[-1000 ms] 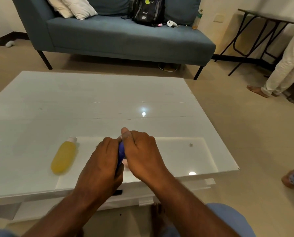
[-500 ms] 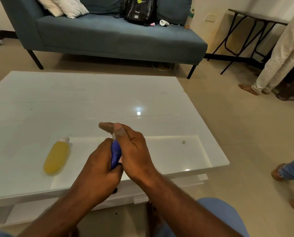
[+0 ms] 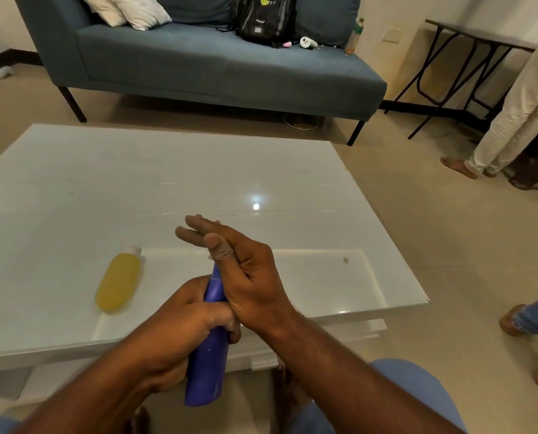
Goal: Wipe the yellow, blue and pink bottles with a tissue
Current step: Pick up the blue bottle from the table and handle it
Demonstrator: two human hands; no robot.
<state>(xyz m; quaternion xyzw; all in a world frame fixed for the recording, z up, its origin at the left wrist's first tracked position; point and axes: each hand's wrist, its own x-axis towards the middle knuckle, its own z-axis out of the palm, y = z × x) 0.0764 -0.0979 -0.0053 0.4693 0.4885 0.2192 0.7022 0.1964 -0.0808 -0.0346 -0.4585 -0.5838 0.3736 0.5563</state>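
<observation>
My left hand (image 3: 180, 327) is wrapped around the middle of a blue bottle (image 3: 208, 371), which I hold upright and slightly tilted at the near edge of the white glass table (image 3: 104, 189). Against the bottle's upper part rests the palm of my right hand (image 3: 245, 274), its fingers stretched out and pointing left. The bottle's cap is hidden behind that hand. I can make out no tissue. A yellow bottle (image 3: 119, 281) with a white cap lies on the table to the left of my hands. No pink bottle shows.
A blue sofa (image 3: 214, 67) with a black backpack (image 3: 266, 17) and white pillows stands beyond the table. On the right are a person's legs in pale trousers (image 3: 518, 114), another person's foot (image 3: 527, 314) and a black folding table (image 3: 468, 36).
The blue bottle has slid out lower from between my hands, so much more of it shows. My right hand's fingers have uncurled from around it and now stretch out flat.
</observation>
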